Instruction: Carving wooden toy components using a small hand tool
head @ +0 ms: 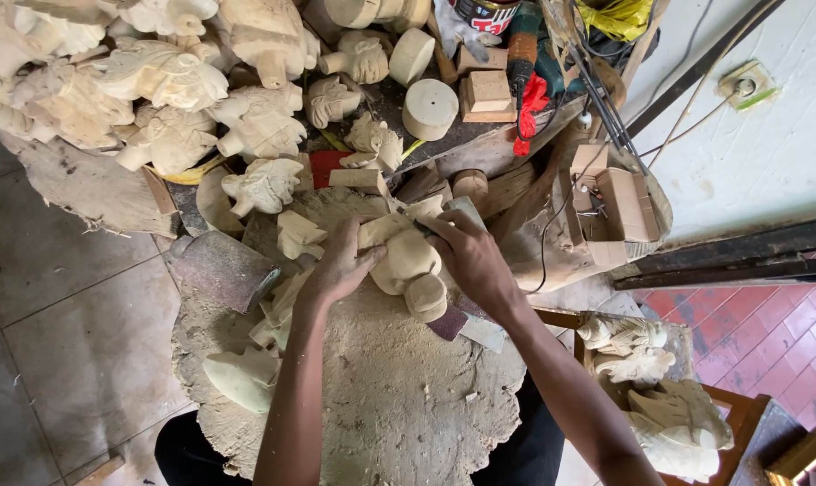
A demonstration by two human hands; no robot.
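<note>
head view: the left hand [339, 268] and the right hand [470, 261] both grip a pale wooden carving [406, 261] held over a round, sawdust-covered wooden block [399, 396] that serves as the tabletop. the left hand's fingers [354, 236] are curled and pressed onto the carving's upper left side. the right hand's fingers [444, 227] are bent around the carving's upper right edge, pinching a thin dark tool against it; the tool is mostly hidden, so its kind cannot be told. the carving's rounded knob end [426, 297] points toward the person, and the piece lies tilted between the two hands, just above the block's far edge.

left of the left hand, several rough wood offcuts [282, 310] lie on the block, and a smooth pale carved piece [242, 378] rests at its near left edge. a sheet of dark sandpaper [221, 267] lies just beside the block on the left. beyond the hands, a heap of unfinished pale carvings [165, 81] covers the back area, with round wooden discs [430, 108] and small square blocks [487, 92] among them. to the right stands a small open cardboard box [617, 205]. lower right, more pale carvings [646, 378] sit piled on a wooden chair. the floor [57, 315] is grey tile on the left.
</note>
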